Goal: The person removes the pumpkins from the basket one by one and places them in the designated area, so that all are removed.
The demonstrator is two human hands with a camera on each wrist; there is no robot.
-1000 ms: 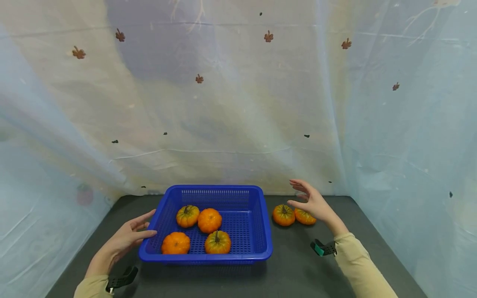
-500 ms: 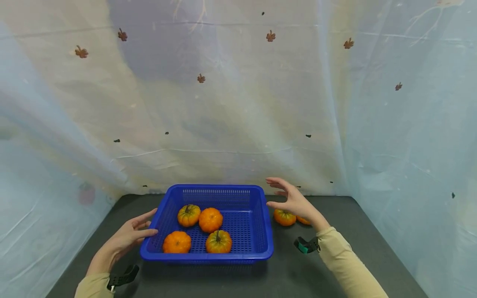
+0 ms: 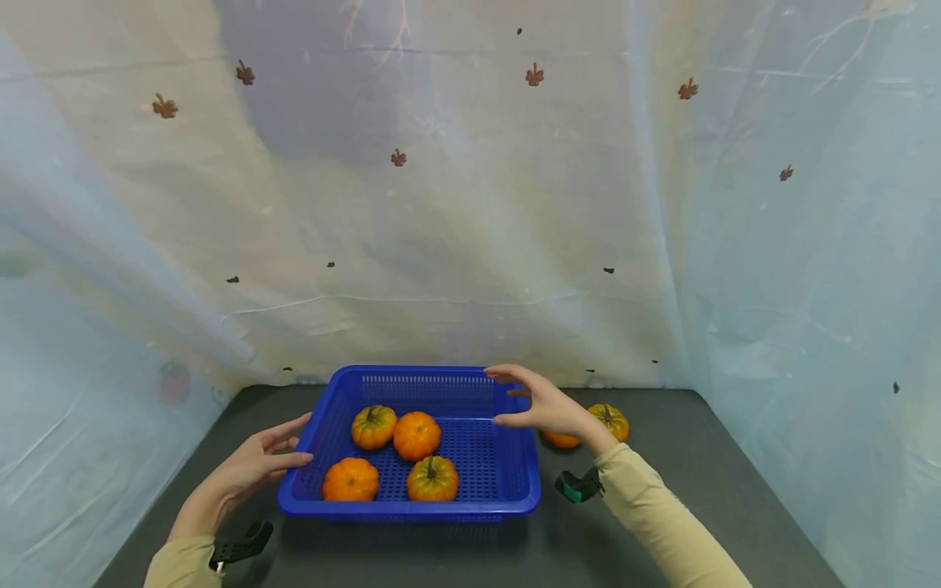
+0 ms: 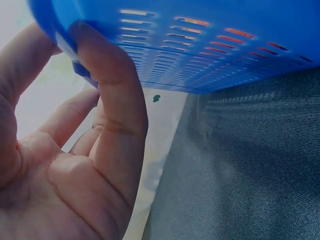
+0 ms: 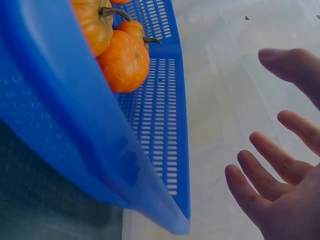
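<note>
A blue plastic basket (image 3: pixel 412 508) holds several small pumpkins, among them a plain orange pumpkin (image 3: pixel 351 480) and a green-streaked pumpkin (image 3: pixel 432 479). My left hand (image 3: pixel 253 467) holds the basket's left rim; thumb and finger meet its edge in the left wrist view. Above the basket's right rim is my right hand (image 3: pixel 547 406), fingers spread and nothing between them. Two more pumpkins lie on the table to the right of the basket: one orange pumpkin (image 3: pixel 560 440) is partly hidden under the right hand, and a yellow-orange pumpkin (image 3: pixel 608 420) shows beyond the wrist.
The dark table (image 3: pixel 698 506) ends at a pale hanging sheet (image 3: pixel 470 229) with leaf prints, which surrounds it at the back and sides. The basket's raised walls stand between the hands.
My right hand has moved left, from over the two table pumpkins to the basket's right rim, uncovering the far right pumpkin. The left hand stays on the basket.
</note>
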